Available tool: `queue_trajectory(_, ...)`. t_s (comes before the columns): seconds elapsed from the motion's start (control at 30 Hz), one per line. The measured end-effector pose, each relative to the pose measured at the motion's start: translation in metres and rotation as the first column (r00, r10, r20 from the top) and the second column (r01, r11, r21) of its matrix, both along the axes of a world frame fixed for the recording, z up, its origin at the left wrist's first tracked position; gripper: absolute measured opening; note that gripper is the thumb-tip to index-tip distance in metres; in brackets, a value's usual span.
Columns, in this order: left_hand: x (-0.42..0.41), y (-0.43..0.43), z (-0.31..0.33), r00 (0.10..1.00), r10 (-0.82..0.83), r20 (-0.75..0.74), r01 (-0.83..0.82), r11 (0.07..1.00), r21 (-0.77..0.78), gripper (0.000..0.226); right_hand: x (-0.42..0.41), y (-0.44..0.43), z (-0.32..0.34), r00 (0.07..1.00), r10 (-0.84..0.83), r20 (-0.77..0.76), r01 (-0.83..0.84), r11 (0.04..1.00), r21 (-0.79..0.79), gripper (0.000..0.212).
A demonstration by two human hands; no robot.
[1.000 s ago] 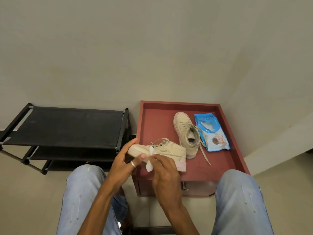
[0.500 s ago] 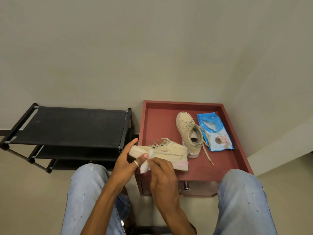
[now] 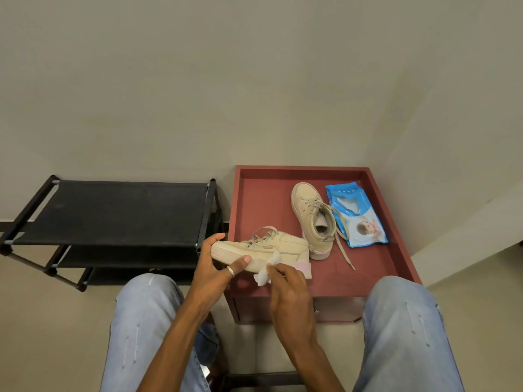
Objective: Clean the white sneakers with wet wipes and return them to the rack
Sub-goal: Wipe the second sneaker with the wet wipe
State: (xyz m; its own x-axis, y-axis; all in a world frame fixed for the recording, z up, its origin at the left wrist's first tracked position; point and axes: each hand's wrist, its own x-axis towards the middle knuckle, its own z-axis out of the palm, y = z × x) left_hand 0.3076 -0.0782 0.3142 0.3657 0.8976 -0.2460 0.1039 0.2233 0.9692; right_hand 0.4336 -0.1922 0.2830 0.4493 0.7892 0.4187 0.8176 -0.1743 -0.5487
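My left hand [image 3: 216, 267] grips the toe end of a cream sneaker [image 3: 278, 246], held on its side over the front left corner of the red table. My right hand [image 3: 288, 290] pinches a crumpled white wet wipe [image 3: 264, 271] against the sneaker's sole edge near the middle. The second cream sneaker [image 3: 311, 216] lies on the red table [image 3: 260, 199] with its laces trailing toward me. A blue pack of wet wipes [image 3: 356, 216] lies right beside it. The black shoe rack [image 3: 113, 210] stands to the left, its top shelf bare.
The red table has a raised rim and stands in the corner against the beige wall. My knees in light jeans [image 3: 141, 321] flank the table's front. Beige floor shows between the rack and my left leg.
The wipe in my right hand has slid along the sole toward the heel. My left hand keeps its hold on the toe end.
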Motion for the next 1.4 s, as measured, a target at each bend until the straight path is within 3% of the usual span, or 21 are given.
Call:
queue_trajectory(0.17, 0.002, 0.001, -0.001, 1.000, 0.009, 0.013, -0.009, 1.000, -0.024, 0.070, 0.037, -0.014, -0.019, 0.988, -0.118, -0.102, 0.100, 0.981, -0.168, 0.025)
queue_trajectory(0.27, 0.001, 0.000, -0.001, 1.000, 0.006, 0.007, -0.006, 1.000, -0.025, 0.071, 0.041, -0.009, -0.017, 0.976, -0.199, -0.087, 0.181, 0.968, -0.175, 0.024)
queue_trajectory(0.47, 0.001, 0.000, -0.001, 1.000, -0.003, 0.009, 0.004, 0.999, -0.037, 0.072, -0.002, 0.008, 0.012, 0.999, -0.022, -0.023, 0.021, 0.998, -0.056, 0.031)
queue_trajectory(0.57, -0.001, 0.001, -0.002, 1.000, -0.006, 0.005, 0.006, 0.999, -0.037, 0.071, 0.018, 0.001, -0.005, 0.999, -0.008, 0.040, 0.012, 0.994, -0.107, 0.028)
queue_trajectory(0.67, 0.000, 0.002, -0.001, 1.000, -0.006, -0.005, 0.006, 1.000, -0.027, 0.071, 0.045, -0.011, -0.023, 0.984, -0.145, -0.106, 0.119, 0.969, -0.218, 0.021)
queue_trajectory(0.7, 0.001, 0.002, -0.002, 1.000, -0.006, -0.004, 0.006, 1.000, -0.026, 0.071, 0.051, -0.010, -0.028, 0.966, -0.186, -0.178, 0.147, 0.967, -0.209, 0.020)
queue_trajectory(0.8, 0.001, 0.002, -0.004, 1.000, -0.007, 0.009, 0.007, 0.999, -0.033, 0.071, 0.053, -0.003, -0.024, 0.920, -0.337, -0.200, 0.296, 0.932, -0.209, 0.019)
queue_trajectory(0.83, 0.001, 0.003, -0.004, 1.000, -0.006, 0.006, 0.006, 0.999, -0.031, 0.071, 0.047, -0.002, -0.019, 0.897, -0.339, -0.283, 0.297, 0.937, -0.183, 0.017)
queue_trajectory(0.9, 0.001, 0.003, -0.005, 1.000, -0.004, 0.000, 0.004, 1.000, -0.028, 0.071, 0.033, -0.003, -0.009, 0.942, -0.256, -0.217, 0.228, 0.963, -0.143, 0.011)
queue_trajectory(0.97, 0.002, 0.003, -0.005, 1.000, -0.004, -0.004, 0.004, 1.000, -0.024, 0.070, 0.028, -0.005, -0.012, 0.980, -0.128, -0.150, 0.112, 0.988, -0.108, 0.022)
queue_trajectory(1.07, 0.001, 0.004, -0.007, 1.000, -0.010, -0.026, 0.010, 1.000, -0.009, 0.071, 0.044, -0.007, -0.019, 0.948, -0.246, -0.200, 0.228, 0.967, -0.112, 0.013)
queue_trajectory(1.1, 0.000, 0.004, -0.007, 0.999, -0.012, -0.033, 0.012, 1.000, -0.006, 0.072, 0.050, -0.008, -0.023, 0.916, -0.304, -0.261, 0.268, 0.949, -0.165, 0.015)
queue_trajectory(1.23, 0.001, 0.004, -0.007, 0.999, -0.007, -0.033, 0.006, 1.000, -0.006, 0.072, 0.066, -0.009, -0.029, 0.872, -0.425, -0.244, 0.345, 0.885, -0.312, 0.019)
queue_trajectory(1.4, 0.001, 0.004, -0.006, 1.000, 0.000, -0.028, 0.000, 1.000, -0.005, 0.070, 0.046, -0.009, -0.012, 0.918, -0.351, -0.187, 0.324, 0.932, -0.162, 0.023)
